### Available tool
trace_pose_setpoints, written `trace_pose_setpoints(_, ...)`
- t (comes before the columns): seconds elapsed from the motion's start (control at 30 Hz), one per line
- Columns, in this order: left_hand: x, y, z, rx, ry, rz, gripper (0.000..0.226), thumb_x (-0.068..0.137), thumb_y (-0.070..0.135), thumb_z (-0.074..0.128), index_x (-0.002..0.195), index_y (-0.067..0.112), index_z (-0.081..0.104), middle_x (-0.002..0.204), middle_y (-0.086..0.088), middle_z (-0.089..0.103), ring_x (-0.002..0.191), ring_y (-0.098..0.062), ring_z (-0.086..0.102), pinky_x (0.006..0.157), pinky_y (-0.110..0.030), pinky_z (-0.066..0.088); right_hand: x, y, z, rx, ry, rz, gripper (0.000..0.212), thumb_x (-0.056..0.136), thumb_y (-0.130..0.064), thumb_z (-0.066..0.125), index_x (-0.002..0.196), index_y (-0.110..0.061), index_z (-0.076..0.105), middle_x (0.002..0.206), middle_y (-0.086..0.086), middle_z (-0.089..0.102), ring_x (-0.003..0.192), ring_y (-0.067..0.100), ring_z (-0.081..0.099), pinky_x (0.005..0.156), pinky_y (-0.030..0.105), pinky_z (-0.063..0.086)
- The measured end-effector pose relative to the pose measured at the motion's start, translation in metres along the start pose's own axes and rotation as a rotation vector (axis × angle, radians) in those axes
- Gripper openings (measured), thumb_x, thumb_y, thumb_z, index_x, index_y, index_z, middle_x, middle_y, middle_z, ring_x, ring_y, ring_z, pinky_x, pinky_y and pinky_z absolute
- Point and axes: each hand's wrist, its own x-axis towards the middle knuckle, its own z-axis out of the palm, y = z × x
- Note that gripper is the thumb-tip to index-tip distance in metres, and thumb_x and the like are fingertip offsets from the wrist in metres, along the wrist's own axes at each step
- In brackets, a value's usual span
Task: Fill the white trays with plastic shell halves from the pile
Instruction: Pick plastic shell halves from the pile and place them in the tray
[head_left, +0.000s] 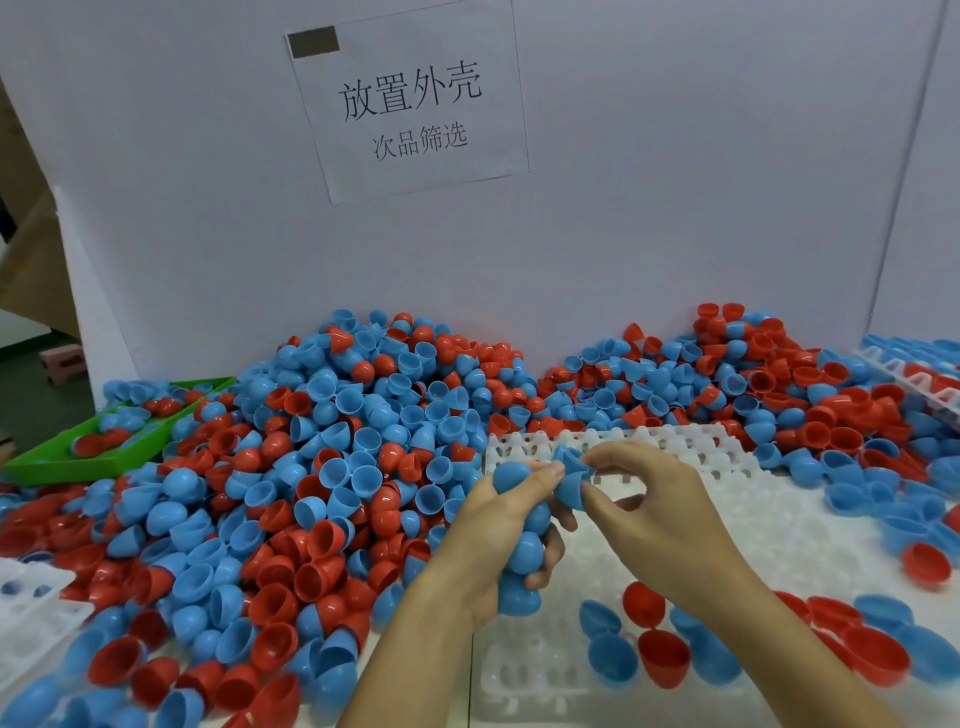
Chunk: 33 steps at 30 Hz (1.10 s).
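A big pile of blue and red plastic shell halves (332, 467) covers the table against the white back board. My left hand (483, 545) grips a stack of nested blue shell halves (522, 551) above the white tray (691, 457). My right hand (660, 514) pinches the top blue shell half (571, 480) of that stack between thumb and fingers. The tray's far rows of pockets show bare. Several blue and red halves (660, 654) sit at the tray's near end.
A green bin (67, 462) with a few shells stands at the back left. Another white tray (31, 613) pokes in at the left edge, and a third (914, 379) with shells lies at the far right. A paper sign (410, 98) hangs on the board.
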Motion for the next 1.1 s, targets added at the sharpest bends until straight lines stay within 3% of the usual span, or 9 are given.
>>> trace_pose_setpoints(0.17,0.0,-0.001,0.0,0.073,-0.013,0.014,0.028,0.098,0.034,0.062,0.111,0.009,0.061,0.077,-0.01,0.067,0.042,-0.016,0.048,0.035,-0.018,0.035,0.002,0.002,0.0,-0.067,0.054,-0.005,0.034,0.084,-0.008,0.074,0.089,-0.039,0.063,0.095,-0.017,0.055,0.087,0.001,0.054,0.065,0.011,0.042)
trace_pose_setpoints(0.3,0.005,0.0,-0.003,0.033,0.142,0.03,0.029,0.097,0.032,0.064,0.113,0.008,0.059,0.079,-0.008,0.073,0.041,-0.016,0.05,0.034,-0.019,0.035,0.003,0.003,-0.001,-0.091,0.026,-0.004,0.032,0.087,-0.006,0.07,0.089,-0.036,0.061,0.089,-0.016,0.057,0.082,0.005,0.056,0.065,0.011,0.044)
trace_pose_setpoints(0.43,0.007,0.004,-0.013,-0.063,0.278,0.087,0.019,0.097,0.027,0.064,0.101,0.009,0.06,0.076,-0.007,0.072,0.04,-0.015,0.05,0.033,-0.019,0.035,0.002,-0.003,-0.007,-0.187,-0.172,0.001,0.024,0.09,-0.009,0.067,0.097,-0.033,0.065,0.09,-0.016,0.057,0.084,0.006,0.056,0.067,0.013,0.049)
trace_pose_setpoints(0.53,0.008,0.007,-0.018,-0.114,0.309,0.109,0.016,0.097,0.026,0.064,0.097,0.01,0.06,0.075,-0.008,0.07,0.04,-0.016,0.048,0.033,-0.019,0.034,0.0,-0.017,-0.014,-0.309,-0.407,-0.017,0.021,0.09,-0.018,0.068,0.094,-0.039,0.067,0.089,-0.017,0.058,0.082,0.007,0.056,0.067,0.02,0.051)
trace_pose_setpoints(0.67,0.008,0.007,-0.019,-0.118,0.327,0.111,0.014,0.097,0.025,0.064,0.098,0.011,0.06,0.074,-0.006,0.07,0.041,-0.016,0.048,0.033,-0.019,0.035,-0.002,-0.041,-0.016,-0.538,-0.642,-0.054,0.019,0.089,-0.028,0.071,0.107,-0.032,0.074,0.088,-0.019,0.058,0.08,0.008,0.058,0.065,0.022,0.053)
trace_pose_setpoints(0.83,0.006,0.008,-0.017,-0.11,0.317,0.113,0.012,0.098,0.025,0.064,0.095,0.014,0.059,0.072,-0.005,0.07,0.042,-0.016,0.049,0.035,-0.019,0.036,-0.01,-0.059,-0.006,-0.709,-0.732,-0.068,0.018,0.088,-0.029,0.071,0.106,-0.03,0.072,0.1,-0.011,0.059,0.084,0.016,0.062,0.075,0.029,0.058)
trace_pose_setpoints(1.0,0.006,0.008,-0.016,-0.122,0.32,0.115,0.011,0.097,0.024,0.064,0.096,0.014,0.06,0.071,-0.005,0.07,0.042,-0.016,0.049,0.035,-0.019,0.036,-0.013,-0.059,0.0,-0.766,-0.793,-0.051,0.021,0.087,-0.028,0.073,0.108,-0.026,0.071,0.107,-0.006,0.06,0.087,0.016,0.061,0.076,0.023,0.054)
trace_pose_setpoints(1.1,0.005,0.008,-0.015,-0.123,0.316,0.119,0.011,0.097,0.023,0.063,0.094,0.014,0.06,0.07,-0.004,0.07,0.041,-0.016,0.049,0.035,-0.019,0.036,-0.017,-0.058,0.003,-0.785,-0.793,-0.048,0.022,0.085,-0.029,0.074,0.106,-0.025,0.071,0.106,-0.006,0.061,0.087,0.017,0.061,0.079,0.028,0.056)
